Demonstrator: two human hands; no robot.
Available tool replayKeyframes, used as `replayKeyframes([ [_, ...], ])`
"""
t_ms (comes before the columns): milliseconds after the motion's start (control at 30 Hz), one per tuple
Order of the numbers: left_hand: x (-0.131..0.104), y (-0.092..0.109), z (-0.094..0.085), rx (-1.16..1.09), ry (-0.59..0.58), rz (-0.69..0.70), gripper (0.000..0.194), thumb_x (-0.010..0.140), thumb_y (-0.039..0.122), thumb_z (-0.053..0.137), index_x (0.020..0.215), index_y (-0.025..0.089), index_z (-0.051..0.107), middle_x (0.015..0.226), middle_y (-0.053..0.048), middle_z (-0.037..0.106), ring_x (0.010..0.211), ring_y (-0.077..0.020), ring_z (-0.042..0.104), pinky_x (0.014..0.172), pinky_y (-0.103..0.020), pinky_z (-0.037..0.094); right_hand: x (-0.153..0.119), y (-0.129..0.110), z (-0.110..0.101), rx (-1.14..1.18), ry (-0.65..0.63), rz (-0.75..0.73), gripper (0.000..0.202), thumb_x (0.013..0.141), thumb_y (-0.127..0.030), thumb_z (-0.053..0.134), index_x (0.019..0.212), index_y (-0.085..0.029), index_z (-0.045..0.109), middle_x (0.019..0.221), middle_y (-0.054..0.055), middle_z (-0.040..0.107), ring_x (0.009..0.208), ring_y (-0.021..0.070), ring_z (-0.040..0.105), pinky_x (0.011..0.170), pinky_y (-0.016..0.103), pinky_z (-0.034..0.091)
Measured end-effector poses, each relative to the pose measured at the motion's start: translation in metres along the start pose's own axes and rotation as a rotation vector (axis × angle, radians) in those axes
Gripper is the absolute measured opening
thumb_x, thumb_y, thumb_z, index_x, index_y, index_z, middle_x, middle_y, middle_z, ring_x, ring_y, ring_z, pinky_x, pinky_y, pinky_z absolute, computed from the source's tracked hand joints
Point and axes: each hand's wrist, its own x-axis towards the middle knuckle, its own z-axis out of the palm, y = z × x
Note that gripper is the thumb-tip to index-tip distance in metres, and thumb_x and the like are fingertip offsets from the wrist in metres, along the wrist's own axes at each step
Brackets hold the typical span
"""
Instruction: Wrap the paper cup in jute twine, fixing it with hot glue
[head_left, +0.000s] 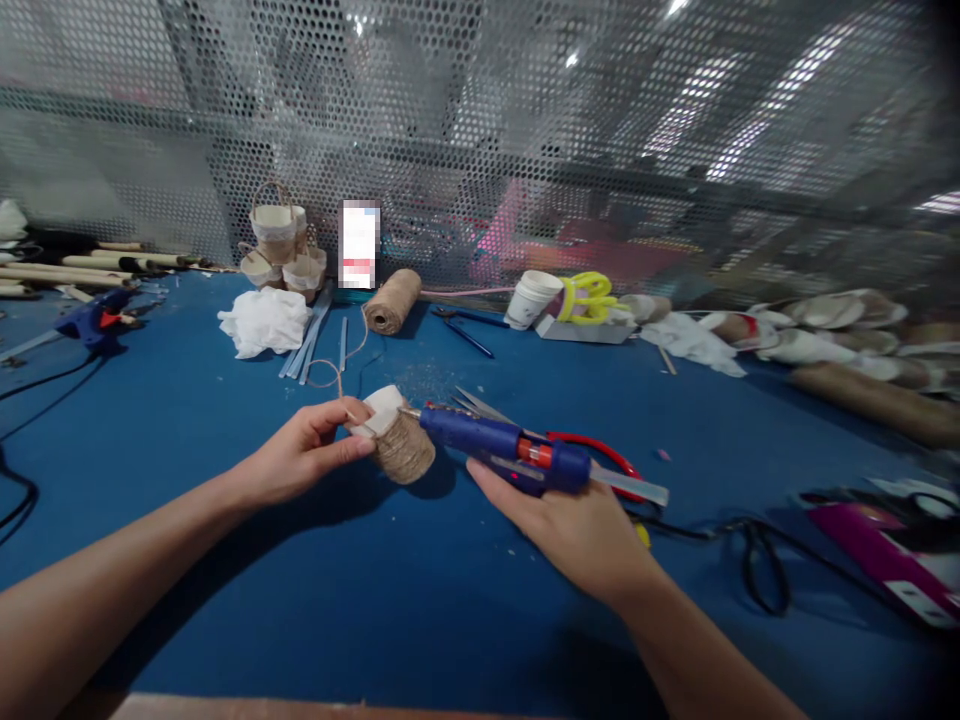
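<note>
My left hand grips the rim of a small cup wrapped in jute twine, which lies tilted above the table with its white mouth toward the hand. A loose strand of twine runs from that hand back to a twine spool. My right hand is wrapped round a blue hot glue gun, with a clear glue stick poking out of its rear. The gun's nozzle is at the cup's side near the rim; whether it touches, I cannot tell. Behind the gun lie red-handled scissors.
Twine-trimmed cups, a phone, a white cloth and glue sticks stand at the back. A second glue gun lies left. A paper cup is back right. A black cable crosses toward a purple power strip.
</note>
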Motion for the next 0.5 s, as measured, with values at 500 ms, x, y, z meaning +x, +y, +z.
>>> replayKeyframes([
  [500, -0.0009, -0.002, -0.0016, 0.0, -0.02, 0.023, 0.018, 0.076, 0.028, 0.062, 0.068, 0.014, 0.052, 0.086, -0.003, 0.054, 0.081, -0.0133, 0.05, 0.077, -0.027, 0.039, 0.0027, 0.008, 0.0011, -0.033, -0.045, -0.084, 0.031, 0.082, -0.019, 0.039, 0.085, -0.022, 0.07, 0.058, 0.003, 0.066, 0.058, 0.019, 0.063, 0.061, 0.032, 0.05],
])
